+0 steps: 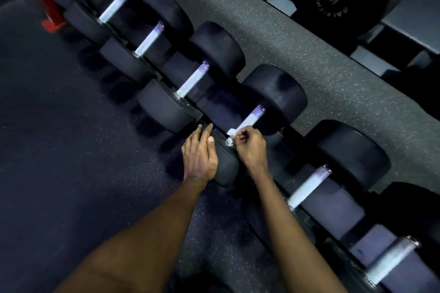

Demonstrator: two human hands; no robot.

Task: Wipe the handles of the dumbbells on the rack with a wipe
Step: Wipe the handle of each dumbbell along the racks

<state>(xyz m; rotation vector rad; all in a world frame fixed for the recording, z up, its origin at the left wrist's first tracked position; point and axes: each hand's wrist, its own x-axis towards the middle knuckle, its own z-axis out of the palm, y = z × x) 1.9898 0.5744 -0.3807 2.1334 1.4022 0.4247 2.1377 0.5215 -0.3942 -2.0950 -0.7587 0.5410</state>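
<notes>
Right hand (pixel 251 150) pinches wipe (pixel 232 133) at dumbbell handle's (pixel 251 118) near end.

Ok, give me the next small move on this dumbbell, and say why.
Probably slide the wipe along the handle toward the far head. The right hand pinches the wipe at the handle's near end, against the near head, and the rest of the handle lies bare beyond it. The left hand rests flat on the near head, seemingly steadying it.
</notes>
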